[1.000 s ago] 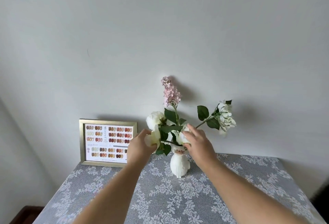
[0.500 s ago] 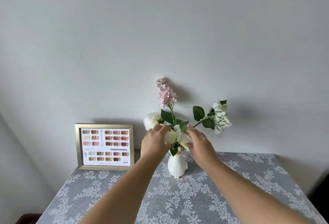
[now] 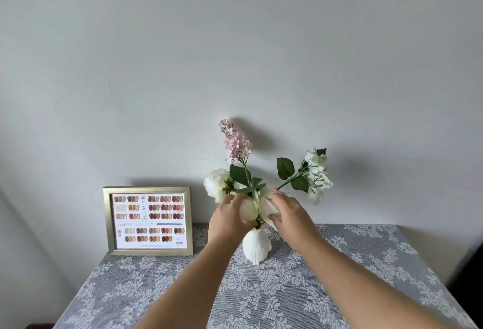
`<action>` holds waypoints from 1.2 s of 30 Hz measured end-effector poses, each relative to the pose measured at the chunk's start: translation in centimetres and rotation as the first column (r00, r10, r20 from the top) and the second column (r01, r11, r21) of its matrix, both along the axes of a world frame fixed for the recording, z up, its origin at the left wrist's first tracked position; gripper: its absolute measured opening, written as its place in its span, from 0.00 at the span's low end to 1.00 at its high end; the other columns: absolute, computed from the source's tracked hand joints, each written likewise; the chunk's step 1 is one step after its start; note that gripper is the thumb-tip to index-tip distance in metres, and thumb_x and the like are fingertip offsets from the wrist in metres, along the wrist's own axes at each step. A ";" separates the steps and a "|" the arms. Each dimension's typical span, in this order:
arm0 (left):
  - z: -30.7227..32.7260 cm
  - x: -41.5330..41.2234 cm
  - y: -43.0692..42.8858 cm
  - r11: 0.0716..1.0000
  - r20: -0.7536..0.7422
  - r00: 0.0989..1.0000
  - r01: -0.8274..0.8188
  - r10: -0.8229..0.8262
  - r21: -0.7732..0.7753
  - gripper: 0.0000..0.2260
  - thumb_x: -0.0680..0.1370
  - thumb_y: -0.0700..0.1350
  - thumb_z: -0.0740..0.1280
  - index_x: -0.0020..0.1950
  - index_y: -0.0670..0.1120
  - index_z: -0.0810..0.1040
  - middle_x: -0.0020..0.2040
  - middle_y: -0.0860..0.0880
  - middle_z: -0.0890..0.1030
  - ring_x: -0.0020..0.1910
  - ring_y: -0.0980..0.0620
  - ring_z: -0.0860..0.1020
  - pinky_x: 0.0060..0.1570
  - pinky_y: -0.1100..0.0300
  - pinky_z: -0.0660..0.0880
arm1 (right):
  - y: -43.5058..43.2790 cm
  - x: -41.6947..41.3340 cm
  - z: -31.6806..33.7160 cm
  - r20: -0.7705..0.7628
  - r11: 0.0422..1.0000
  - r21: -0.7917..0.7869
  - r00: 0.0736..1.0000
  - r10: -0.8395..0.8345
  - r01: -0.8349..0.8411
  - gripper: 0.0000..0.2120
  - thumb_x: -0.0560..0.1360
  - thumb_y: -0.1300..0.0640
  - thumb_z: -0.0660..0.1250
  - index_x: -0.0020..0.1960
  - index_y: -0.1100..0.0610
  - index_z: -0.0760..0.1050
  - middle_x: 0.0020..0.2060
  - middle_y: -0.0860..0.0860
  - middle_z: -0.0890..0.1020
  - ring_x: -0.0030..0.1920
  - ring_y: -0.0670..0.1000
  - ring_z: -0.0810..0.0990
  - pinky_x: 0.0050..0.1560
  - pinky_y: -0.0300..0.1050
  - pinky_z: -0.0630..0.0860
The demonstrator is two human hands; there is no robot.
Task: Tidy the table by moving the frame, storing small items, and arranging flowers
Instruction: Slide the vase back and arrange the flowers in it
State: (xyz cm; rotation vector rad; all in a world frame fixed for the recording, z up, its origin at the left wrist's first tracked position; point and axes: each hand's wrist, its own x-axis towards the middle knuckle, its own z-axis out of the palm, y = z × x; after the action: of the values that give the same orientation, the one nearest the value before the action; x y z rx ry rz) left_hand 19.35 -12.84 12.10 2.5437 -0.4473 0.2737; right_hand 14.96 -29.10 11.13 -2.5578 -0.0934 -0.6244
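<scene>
A small white vase (image 3: 256,249) stands near the back of the table and holds several artificial flowers. A pink flower spike (image 3: 236,139) rises upright, a white rose (image 3: 217,185) leans left, and a white blossom stem (image 3: 317,174) leans right. Between my hands sits a cream flower (image 3: 252,209) just above the vase mouth. My left hand (image 3: 228,221) cups it from the left and my right hand (image 3: 290,215) presses it from the right. The gold frame (image 3: 149,220) with a colour chart leans on the wall at the back left.
A grey lace tablecloth (image 3: 261,297) covers the table. The white wall (image 3: 235,54) rises right behind the vase and frame. A dark object (image 3: 467,276) shows past the table's right edge.
My left hand moved right, bringing the cream flower in over the vase mouth. Both hands now close around it. The view shifted slightly, so the frame appears further left.
</scene>
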 end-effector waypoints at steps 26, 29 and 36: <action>-1.4 -0.8 1.4 0.923 -0.029 1.000 -0.019 0.009 -0.385 0.15 0.64 0.46 0.77 0.48 0.54 0.79 0.43 0.57 0.79 0.40 0.59 0.76 0.37 0.70 0.71 | -0.5 -0.1 -0.7 -0.023 0.941 0.337 1.000 -0.017 0.024 0.16 0.71 0.65 0.69 0.57 0.54 0.78 0.48 0.52 0.83 0.34 0.38 0.75 0.36 0.26 0.70; -1.2 -0.8 1.5 0.935 -0.049 0.999 -0.014 -0.003 -0.354 0.16 0.64 0.49 0.77 0.49 0.56 0.78 0.47 0.55 0.81 0.40 0.58 0.77 0.38 0.65 0.74 | -0.5 -0.2 -0.3 -0.036 0.942 0.336 0.999 -0.013 0.024 0.18 0.71 0.65 0.69 0.59 0.54 0.77 0.51 0.52 0.82 0.43 0.45 0.79 0.42 0.30 0.72; 1.9 0.1 5.1 0.990 0.234 0.972 -0.002 -0.030 0.139 0.37 0.59 0.81 0.49 0.59 0.63 0.70 0.48 0.61 0.78 0.35 0.61 0.75 0.24 0.70 0.68 | -2.7 -0.4 2.8 0.142 0.993 0.094 0.987 -0.080 0.068 0.17 0.73 0.54 0.67 0.61 0.54 0.73 0.54 0.49 0.79 0.54 0.47 0.76 0.53 0.39 0.74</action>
State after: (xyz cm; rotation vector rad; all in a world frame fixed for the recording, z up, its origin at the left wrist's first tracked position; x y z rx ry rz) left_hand 19.48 -7.72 13.95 2.6524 -0.5925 0.5623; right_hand 14.56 -31.84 13.94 -2.4374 -0.0197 -0.8247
